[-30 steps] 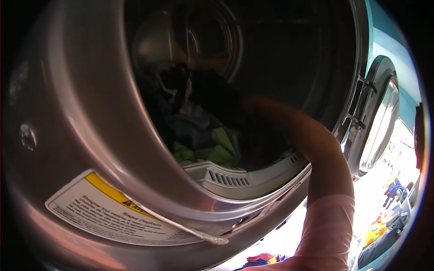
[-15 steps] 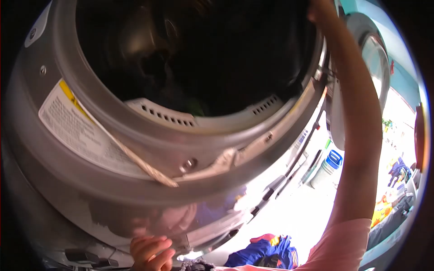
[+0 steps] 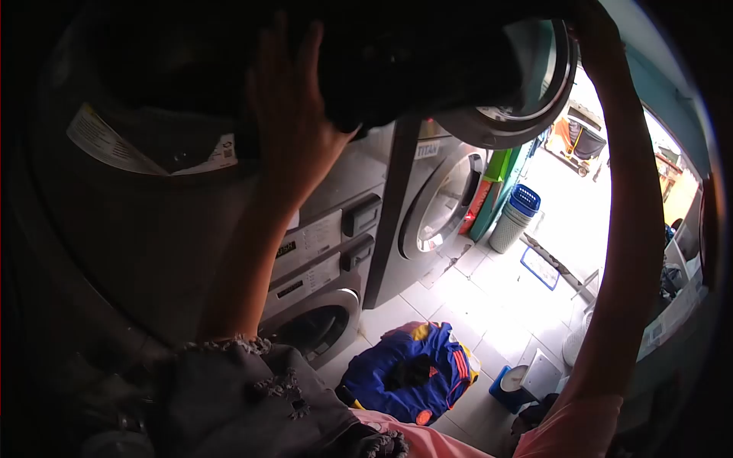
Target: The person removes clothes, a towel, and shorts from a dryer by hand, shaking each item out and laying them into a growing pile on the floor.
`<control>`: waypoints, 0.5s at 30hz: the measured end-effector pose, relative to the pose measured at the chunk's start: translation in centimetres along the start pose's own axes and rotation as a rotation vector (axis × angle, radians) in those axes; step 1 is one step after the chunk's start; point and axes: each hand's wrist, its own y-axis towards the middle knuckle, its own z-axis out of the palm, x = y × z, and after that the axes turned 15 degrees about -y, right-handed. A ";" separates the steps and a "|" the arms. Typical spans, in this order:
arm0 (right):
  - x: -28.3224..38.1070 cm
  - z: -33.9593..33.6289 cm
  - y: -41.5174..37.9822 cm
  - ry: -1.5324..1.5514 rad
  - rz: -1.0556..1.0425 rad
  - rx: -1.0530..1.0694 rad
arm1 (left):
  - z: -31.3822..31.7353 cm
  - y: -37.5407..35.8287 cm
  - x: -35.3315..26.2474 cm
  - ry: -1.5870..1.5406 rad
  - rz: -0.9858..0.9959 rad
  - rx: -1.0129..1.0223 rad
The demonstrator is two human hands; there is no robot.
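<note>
A dark, cloth-like mass (image 3: 427, 80) spans the top of the view in front of the dryer, its details lost in shadow. My left hand (image 3: 294, 99) is raised against its left side, fingers stretched up and spread, thumb pointing right. My right arm reaches up along the right side. At its end, my right hand (image 3: 592, 27) is near the round open dryer door (image 3: 527, 126), its fingers too dark to make out. The dryer front, with a white label (image 3: 114, 145), lies in deep shadow at the left.
Grey cloth with ruffled trim (image 3: 237, 397) lies by my left forearm. Stacked machines (image 3: 313, 252) and a front-loader (image 3: 408, 221) stand beyond. On the tiled floor are a blue garment pile (image 3: 397, 370), stacked baskets (image 3: 515, 221) and a dial scale (image 3: 515, 379).
My view has swung right and down, showing more floor and machines. My left hand has risen from low by the dryer front to the top. The dark mass now covers the drum opening.
</note>
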 end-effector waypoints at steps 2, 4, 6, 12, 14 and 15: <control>3.3 0.1 -7.1 -0.757 -0.331 -0.206 | 2.6 1.5 0.9 -0.064 0.091 0.132; 4.4 -1.3 -10.1 -0.552 -0.105 -0.288 | 3.8 2.1 -0.6 -0.380 0.046 0.212; 5.3 -3.2 -12.9 -0.205 0.124 -0.352 | 3.5 1.6 -4.5 -0.574 -0.230 0.330; 6.6 -3.8 -19.6 -0.048 0.306 -0.465 | 9.2 -5.2 -9.2 -0.248 0.147 0.462; 6.0 -3.7 -21.3 -0.066 0.313 -0.486 | 11.0 -8.0 -9.7 -0.051 0.032 0.582; 5.9 -3.8 -21.6 -0.076 0.275 -0.476 | 11.8 -8.7 -9.2 0.203 -0.055 0.649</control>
